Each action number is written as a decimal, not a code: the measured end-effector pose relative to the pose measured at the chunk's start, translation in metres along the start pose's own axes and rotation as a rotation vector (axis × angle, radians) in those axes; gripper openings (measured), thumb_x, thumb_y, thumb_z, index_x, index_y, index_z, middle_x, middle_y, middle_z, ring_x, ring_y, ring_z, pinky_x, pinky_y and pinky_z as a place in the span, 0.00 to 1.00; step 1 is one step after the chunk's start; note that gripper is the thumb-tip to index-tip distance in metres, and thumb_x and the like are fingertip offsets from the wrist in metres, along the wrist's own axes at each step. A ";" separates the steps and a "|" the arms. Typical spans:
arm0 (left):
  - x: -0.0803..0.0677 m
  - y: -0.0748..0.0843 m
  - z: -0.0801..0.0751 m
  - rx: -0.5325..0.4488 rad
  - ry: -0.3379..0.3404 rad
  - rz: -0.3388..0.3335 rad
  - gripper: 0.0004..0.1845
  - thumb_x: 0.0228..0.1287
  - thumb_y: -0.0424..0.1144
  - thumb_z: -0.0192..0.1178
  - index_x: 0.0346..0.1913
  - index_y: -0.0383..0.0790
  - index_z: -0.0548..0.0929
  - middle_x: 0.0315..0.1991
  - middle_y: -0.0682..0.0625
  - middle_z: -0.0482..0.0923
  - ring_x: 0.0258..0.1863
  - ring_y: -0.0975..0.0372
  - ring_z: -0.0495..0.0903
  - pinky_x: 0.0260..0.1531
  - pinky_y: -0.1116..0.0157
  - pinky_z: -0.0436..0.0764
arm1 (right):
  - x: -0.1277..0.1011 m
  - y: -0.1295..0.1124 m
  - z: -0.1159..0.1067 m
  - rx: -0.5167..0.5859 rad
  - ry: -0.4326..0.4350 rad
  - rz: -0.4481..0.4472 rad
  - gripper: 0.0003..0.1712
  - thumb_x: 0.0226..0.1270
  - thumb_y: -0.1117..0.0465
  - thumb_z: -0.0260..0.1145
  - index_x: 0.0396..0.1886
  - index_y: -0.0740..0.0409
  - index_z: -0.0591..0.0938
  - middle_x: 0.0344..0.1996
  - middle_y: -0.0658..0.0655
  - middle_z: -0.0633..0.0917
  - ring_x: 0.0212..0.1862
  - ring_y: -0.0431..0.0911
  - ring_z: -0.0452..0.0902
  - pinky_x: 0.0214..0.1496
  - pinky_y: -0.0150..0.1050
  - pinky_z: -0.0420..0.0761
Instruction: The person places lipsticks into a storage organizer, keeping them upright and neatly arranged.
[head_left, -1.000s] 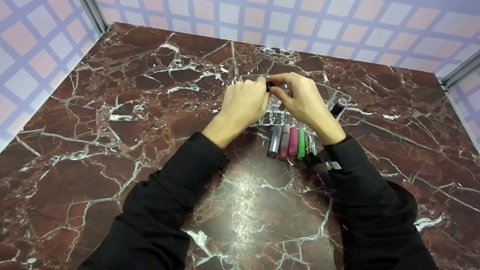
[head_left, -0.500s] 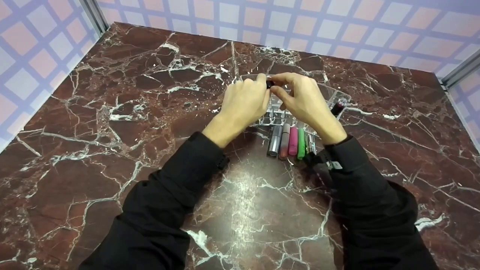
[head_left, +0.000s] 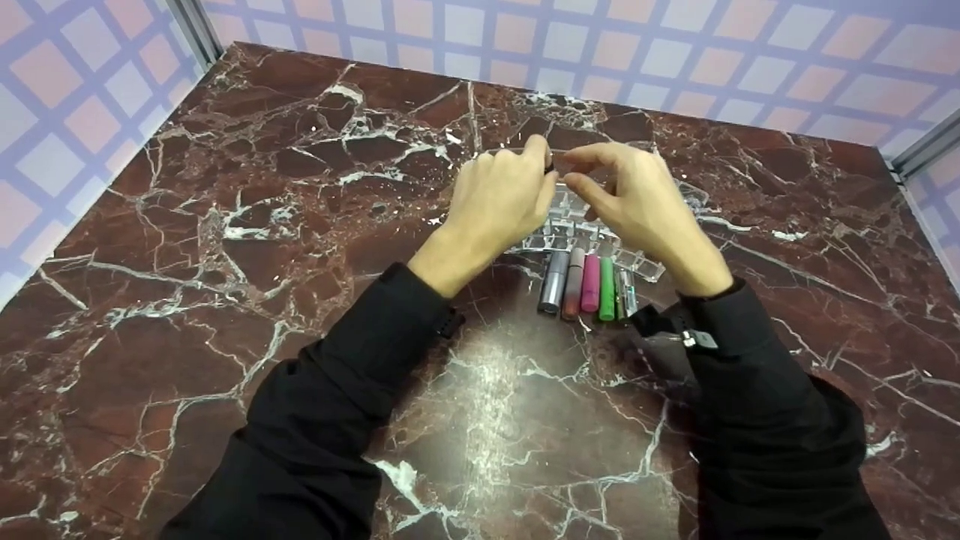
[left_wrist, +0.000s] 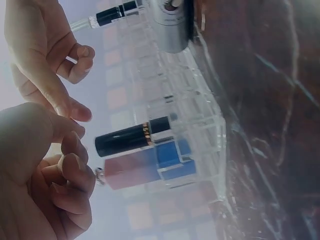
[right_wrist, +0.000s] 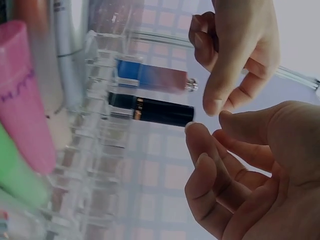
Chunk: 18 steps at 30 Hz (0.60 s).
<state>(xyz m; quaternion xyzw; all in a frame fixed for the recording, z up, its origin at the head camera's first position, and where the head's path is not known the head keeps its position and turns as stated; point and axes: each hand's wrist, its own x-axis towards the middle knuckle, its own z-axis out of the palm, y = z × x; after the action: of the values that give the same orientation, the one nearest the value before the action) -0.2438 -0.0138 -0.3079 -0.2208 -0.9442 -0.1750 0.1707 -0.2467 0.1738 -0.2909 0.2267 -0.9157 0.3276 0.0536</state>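
Both hands hover over a clear organizer (head_left: 645, 264) near the middle of the marble table (head_left: 225, 300), slightly to the far side. The left hand (head_left: 499, 199) and the right hand (head_left: 637, 199) meet fingertip to fingertip above the organizer's far-left part.

In the wrist views a black lipstick (left_wrist: 132, 137) stands in one of the organizer's slots, its cap end pointing toward the hands. Next to it, in the neighbouring slot, stands a red and blue tube (left_wrist: 145, 167). The right hand's fingertip lies at the lipstick's cap end, touching or nearly so; the exact contact cannot be told. Its fingers are loosely curled and grasp nothing. The left hand's thumb and forefinger come down just beside the cap end without closing on it; its other fingers are curled in, and it grips nothing either. From the head view the lipstick is mostly hidden behind the fingers.

On the near side of the organizer a row of tubes lies side by side: a grey tube (head_left: 553, 282), a brownish tube (head_left: 574, 283), a pink tube (head_left: 591, 283) and a green tube (head_left: 607, 289). Both arms wear black sleeves (head_left: 345, 390). A checked wall (head_left: 637, 52) stands behind the table.
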 end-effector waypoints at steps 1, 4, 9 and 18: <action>0.000 0.001 -0.001 -0.002 0.000 0.006 0.13 0.79 0.44 0.51 0.50 0.37 0.79 0.23 0.52 0.76 0.18 0.61 0.72 0.17 0.66 0.71 | -0.001 -0.001 -0.003 -0.010 0.002 -0.008 0.18 0.75 0.58 0.64 0.62 0.56 0.81 0.52 0.56 0.86 0.30 0.42 0.83 0.32 0.29 0.81; 0.000 0.005 -0.004 -0.004 -0.002 0.022 0.13 0.78 0.44 0.52 0.49 0.38 0.79 0.22 0.53 0.74 0.17 0.62 0.70 0.16 0.67 0.69 | -0.005 -0.002 -0.010 -0.032 0.002 -0.006 0.19 0.75 0.58 0.65 0.62 0.56 0.81 0.50 0.56 0.87 0.28 0.42 0.83 0.28 0.29 0.80; -0.002 0.012 -0.008 0.005 -0.003 0.042 0.13 0.78 0.45 0.53 0.47 0.39 0.80 0.21 0.54 0.73 0.16 0.63 0.69 0.15 0.68 0.68 | -0.018 0.002 -0.020 -0.069 0.026 -0.024 0.18 0.75 0.58 0.65 0.61 0.57 0.82 0.38 0.55 0.88 0.27 0.45 0.82 0.26 0.29 0.78; -0.001 0.021 -0.010 -0.016 -0.063 0.035 0.14 0.78 0.47 0.53 0.44 0.40 0.80 0.21 0.55 0.71 0.17 0.64 0.69 0.15 0.70 0.66 | -0.044 0.014 -0.031 -0.141 0.045 -0.010 0.16 0.75 0.54 0.65 0.55 0.57 0.84 0.42 0.56 0.89 0.31 0.45 0.84 0.30 0.26 0.77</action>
<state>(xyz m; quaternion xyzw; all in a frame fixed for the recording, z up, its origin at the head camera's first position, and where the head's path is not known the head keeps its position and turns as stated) -0.2307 -0.0008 -0.2942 -0.2438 -0.9437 -0.1727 0.1421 -0.2150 0.2194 -0.2858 0.2193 -0.9339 0.2670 0.0918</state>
